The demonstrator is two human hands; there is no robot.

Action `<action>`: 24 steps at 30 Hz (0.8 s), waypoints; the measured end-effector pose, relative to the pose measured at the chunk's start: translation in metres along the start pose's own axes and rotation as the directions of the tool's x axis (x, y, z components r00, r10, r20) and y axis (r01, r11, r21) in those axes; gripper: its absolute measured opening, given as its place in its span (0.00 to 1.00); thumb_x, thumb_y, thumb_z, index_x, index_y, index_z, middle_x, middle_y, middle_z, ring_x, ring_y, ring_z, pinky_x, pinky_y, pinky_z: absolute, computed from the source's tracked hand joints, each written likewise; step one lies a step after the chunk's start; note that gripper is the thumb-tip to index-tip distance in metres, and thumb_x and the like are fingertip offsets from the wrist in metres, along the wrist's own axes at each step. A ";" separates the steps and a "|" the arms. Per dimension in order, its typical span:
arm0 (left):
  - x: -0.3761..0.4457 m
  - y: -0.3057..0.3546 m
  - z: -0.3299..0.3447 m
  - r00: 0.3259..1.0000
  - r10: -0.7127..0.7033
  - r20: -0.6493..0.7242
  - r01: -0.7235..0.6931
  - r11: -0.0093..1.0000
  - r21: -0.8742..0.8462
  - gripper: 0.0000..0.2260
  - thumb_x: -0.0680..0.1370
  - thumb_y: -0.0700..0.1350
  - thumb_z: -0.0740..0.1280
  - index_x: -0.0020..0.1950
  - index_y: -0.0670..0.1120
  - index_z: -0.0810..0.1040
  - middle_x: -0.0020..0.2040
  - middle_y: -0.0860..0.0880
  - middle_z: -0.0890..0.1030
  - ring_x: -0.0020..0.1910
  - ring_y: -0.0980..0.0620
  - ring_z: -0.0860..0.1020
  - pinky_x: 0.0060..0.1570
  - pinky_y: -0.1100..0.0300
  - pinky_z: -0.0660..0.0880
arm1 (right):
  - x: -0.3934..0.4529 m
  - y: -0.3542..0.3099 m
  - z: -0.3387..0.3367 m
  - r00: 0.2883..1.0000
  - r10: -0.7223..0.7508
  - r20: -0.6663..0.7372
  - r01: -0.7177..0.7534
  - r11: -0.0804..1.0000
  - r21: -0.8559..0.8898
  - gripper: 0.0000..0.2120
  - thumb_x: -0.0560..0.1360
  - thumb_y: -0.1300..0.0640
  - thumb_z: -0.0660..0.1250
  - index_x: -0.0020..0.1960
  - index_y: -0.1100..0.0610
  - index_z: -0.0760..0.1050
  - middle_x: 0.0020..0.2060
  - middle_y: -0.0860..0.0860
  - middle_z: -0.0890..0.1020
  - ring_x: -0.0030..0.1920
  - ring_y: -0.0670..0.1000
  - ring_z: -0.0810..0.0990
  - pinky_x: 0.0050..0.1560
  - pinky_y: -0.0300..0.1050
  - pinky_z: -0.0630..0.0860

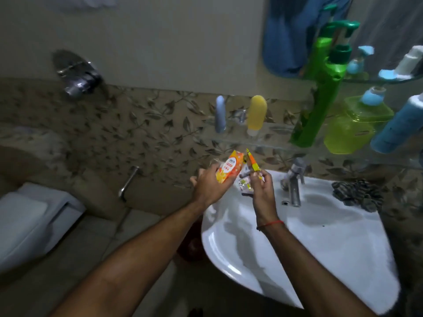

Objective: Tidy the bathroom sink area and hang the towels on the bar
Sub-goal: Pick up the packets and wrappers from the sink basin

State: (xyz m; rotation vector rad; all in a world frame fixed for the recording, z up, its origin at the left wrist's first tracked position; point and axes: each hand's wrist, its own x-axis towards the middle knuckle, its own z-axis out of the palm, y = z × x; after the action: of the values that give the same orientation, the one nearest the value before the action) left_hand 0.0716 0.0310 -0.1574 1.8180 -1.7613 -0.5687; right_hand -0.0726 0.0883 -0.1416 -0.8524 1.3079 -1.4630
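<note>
Above the sink's (320,236) back-left rim, the left hand (209,187) grips one orange packet (230,169); the right hand (262,187) pinches one orange toothbrush (253,164). One dark cloth (357,194) lies right of the tap (294,181).

The left hand (209,187) gripped an orange soap box (229,169) over the white sink's (332,243) back corner. The right hand (262,191) pinched an orange-and-yellow tube (254,164). A striped cloth (357,195) lay bunched on the rim beside the tap (294,181). Bottles stood on a glass shelf (274,130) above.

Glossy white sink (320,243), shiny metal tap (294,179) (cloth (357,194) looks rough).
</note>
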 end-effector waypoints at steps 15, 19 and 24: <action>-0.024 -0.194 -0.063 0.737 -0.515 0.438 0.609 0.225 -0.761 0.11 0.78 0.50 0.63 0.54 0.47 0.81 0.42 0.50 0.85 0.38 0.53 0.82 0.40 0.59 0.77 | -0.011 0.139 0.194 0.880 0.434 0.192 -0.265 0.786 -0.558 0.14 0.79 0.54 0.60 0.47 0.58 0.83 0.50 0.60 0.83 0.54 0.56 0.78 0.63 0.55 0.74; -0.025 -0.244 -0.025 0.661 -0.528 0.533 0.701 0.182 -0.689 0.11 0.79 0.46 0.63 0.60 0.48 0.77 0.46 0.47 0.82 0.36 0.54 0.82 0.38 0.58 0.76 | -0.017 0.205 0.200 0.835 0.545 0.076 -0.443 0.748 -0.495 0.11 0.78 0.59 0.63 0.53 0.62 0.83 0.51 0.61 0.85 0.52 0.56 0.81 0.58 0.54 0.76; -0.017 -0.304 0.046 0.628 -0.517 0.582 0.730 0.132 -0.670 0.10 0.80 0.37 0.62 0.58 0.46 0.77 0.45 0.47 0.84 0.38 0.54 0.84 0.34 0.61 0.80 | -0.001 0.286 0.192 0.808 0.570 -0.149 -0.561 0.667 -0.490 0.11 0.78 0.58 0.62 0.55 0.57 0.81 0.54 0.58 0.85 0.56 0.58 0.80 0.58 0.47 0.75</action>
State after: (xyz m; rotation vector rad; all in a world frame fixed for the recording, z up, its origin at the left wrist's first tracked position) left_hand 0.2745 0.0438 -0.3882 1.5691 -0.3193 -1.7136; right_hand 0.1645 0.0409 -0.3871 -0.6805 1.7925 -0.6030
